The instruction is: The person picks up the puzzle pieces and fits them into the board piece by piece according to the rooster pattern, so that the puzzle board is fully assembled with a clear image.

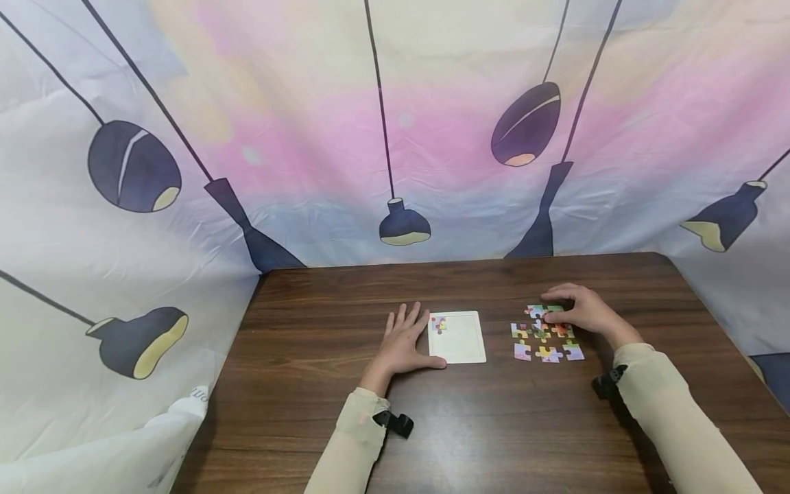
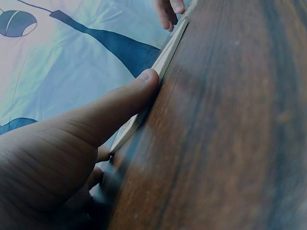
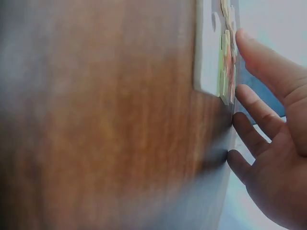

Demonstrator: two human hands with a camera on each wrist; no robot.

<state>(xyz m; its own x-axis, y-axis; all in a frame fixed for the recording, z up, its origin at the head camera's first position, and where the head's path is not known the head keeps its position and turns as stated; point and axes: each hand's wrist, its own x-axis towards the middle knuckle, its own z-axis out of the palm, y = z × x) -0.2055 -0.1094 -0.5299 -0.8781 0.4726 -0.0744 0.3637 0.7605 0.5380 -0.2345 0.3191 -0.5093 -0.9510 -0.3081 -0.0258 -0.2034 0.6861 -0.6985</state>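
Note:
A white square puzzle tray (image 1: 463, 339) lies on the table, with a small colourful patch of puzzle piece (image 1: 439, 324) in its upper left corner. My left hand (image 1: 404, 343) rests against the tray, fingers spread along its left side and thumb at its near edge; the left wrist view shows the thumb (image 2: 146, 79) touching the rim. To the right of the tray lie several loose jigsaw pieces (image 1: 548, 354). Over the far right of these pieces is my right hand (image 1: 583, 312), thumb and fingers apart. In the right wrist view no piece shows between its fingers (image 3: 259, 110).
The dark wood table (image 1: 469, 418) carries the tray and pieces. A cloth backdrop (image 1: 296, 137) printed with hanging lamps rises behind and beside it. Each wrist wears a black strap-on camera (image 1: 395, 423).

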